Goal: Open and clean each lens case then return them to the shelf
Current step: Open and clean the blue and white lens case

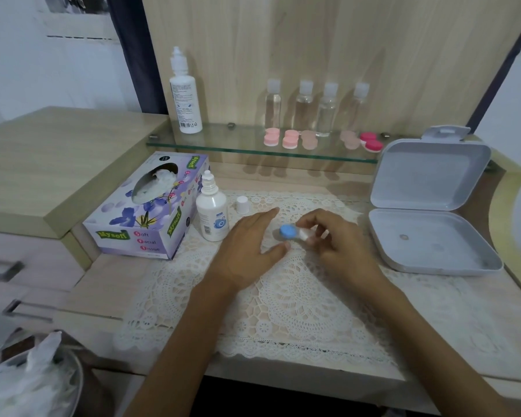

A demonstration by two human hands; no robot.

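Lens case (290, 232), blue-capped, sits pinched in the fingers of my right hand (342, 246), the fingers of my left hand (248, 246) straight beside it.

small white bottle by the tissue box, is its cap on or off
Off. The small bottle stands upright with its nozzle bare, and a white cap stands apart on the lace mat beside it.

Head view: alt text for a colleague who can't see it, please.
A person's right hand pinches a lens case with a blue cap over a lace mat, the left hand open beside it. An uncapped solution bottle and tissue box stand left, an open grey box right; pink lens cases sit on the glass shelf behind.
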